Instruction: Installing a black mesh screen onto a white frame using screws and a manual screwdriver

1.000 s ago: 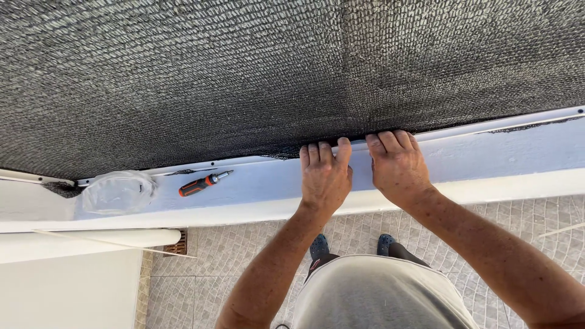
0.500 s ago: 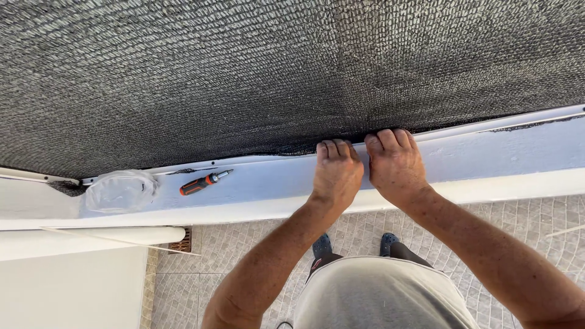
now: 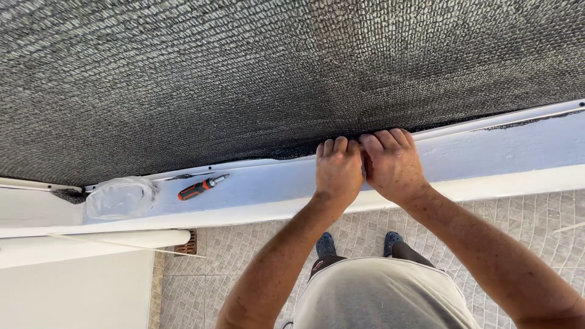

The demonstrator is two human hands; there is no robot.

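A dark grey woven mesh screen (image 3: 256, 79) fills the far half of the view, its lower edge running along a thin white metal strip that sits on a long white-painted ledge (image 3: 499, 152). Both hands rest side by side on that edge, right of centre. The left hand (image 3: 338, 167) lies palm down with its fingers curled over the mesh edge, pressing it against the strip. The right hand (image 3: 393, 161) touches the left one and bends its fingers over the same edge in the same way; whether either hand pinches the fabric or only presses on it cannot be told.

Further left on the ledge lies a small screwdriver with an orange and black handle (image 3: 198, 189), well apart from the hands, and just left of it a crumpled clear plastic bag (image 3: 119, 198). Below the ledge, near the person, the floor of small grey-beige paving tiles (image 3: 256, 244) shows, with a small brown drain grate (image 3: 186, 242) by a low white wall (image 3: 73, 292) at the near left.
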